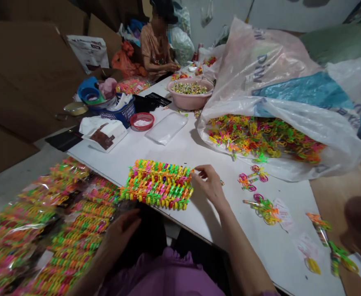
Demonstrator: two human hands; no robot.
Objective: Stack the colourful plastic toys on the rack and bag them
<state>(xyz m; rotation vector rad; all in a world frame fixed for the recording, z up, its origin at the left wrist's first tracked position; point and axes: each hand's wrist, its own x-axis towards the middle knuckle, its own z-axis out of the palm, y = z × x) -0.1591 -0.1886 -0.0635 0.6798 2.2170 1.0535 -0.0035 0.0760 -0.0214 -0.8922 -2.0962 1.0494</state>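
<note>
A block of small bright plastic toys [158, 185], in yellow, green, orange and pink, lies in packed rows at the front edge of the white table. At its right end is my right hand [209, 183], thumb and fingers apart and curved, the fingertips at or just touching the outermost toys. My left hand [125, 226] hangs lower, off the table's front edge, below the block's left corner. Its fingers are loosely stretched out and slightly blurred, with nothing visible in them. Left of it, clear packs of similar toys [82, 222] lie in rows.
A large plastic sack [279, 98] spills loose toys at the right. Behind the block are a clear plastic bag stack [168, 126], a red basket [142, 121], a white pouch [103, 133] and a pink basin [190, 100]. Another person [158, 49] sits at the far end. Loose toys [253, 179] lie at right.
</note>
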